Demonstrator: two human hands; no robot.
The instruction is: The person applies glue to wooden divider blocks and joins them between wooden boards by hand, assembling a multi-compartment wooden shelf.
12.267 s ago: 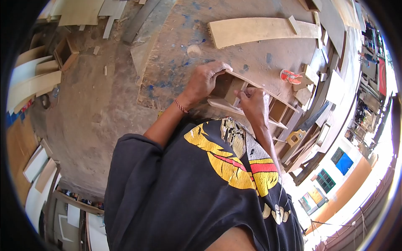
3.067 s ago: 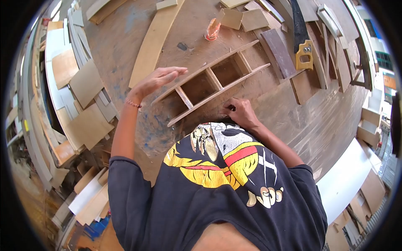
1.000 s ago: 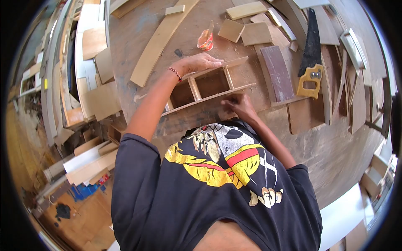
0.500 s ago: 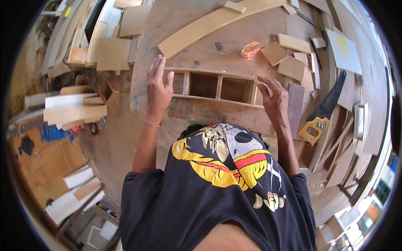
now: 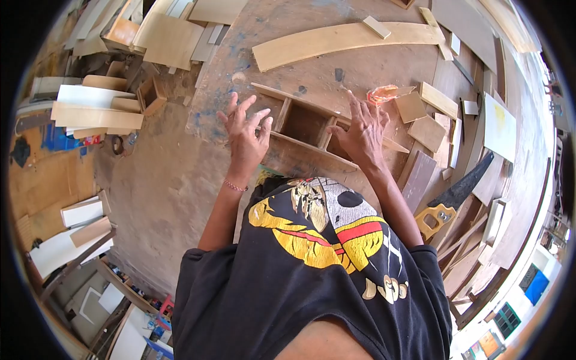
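Note:
A narrow open wooden frame (image 5: 300,144) with cross dividers lies slanted on the worktable in front of me. My left hand (image 5: 247,137) is beside its left end, fingers spread and slightly bent, holding nothing. Over the right part of the frame is my right hand (image 5: 364,133), its fingers apart; it hides some of that end, and I cannot tell whether it touches the wood. Just beyond the right fingertips lies a crumpled red-and-clear plastic packet (image 5: 383,94).
A long curved plank (image 5: 336,43) with a small block (image 5: 377,27) on it lies across the far side. Several wood offcuts (image 5: 426,133) and a yellow-handled handsaw (image 5: 436,221) are on the right. Stacked boards (image 5: 96,114) stand at the left.
The view has turned, so the frame now looks slanted. My right hand has come inward from the frame's right end and opened its bent fingers. My left hand's fingers have spread.

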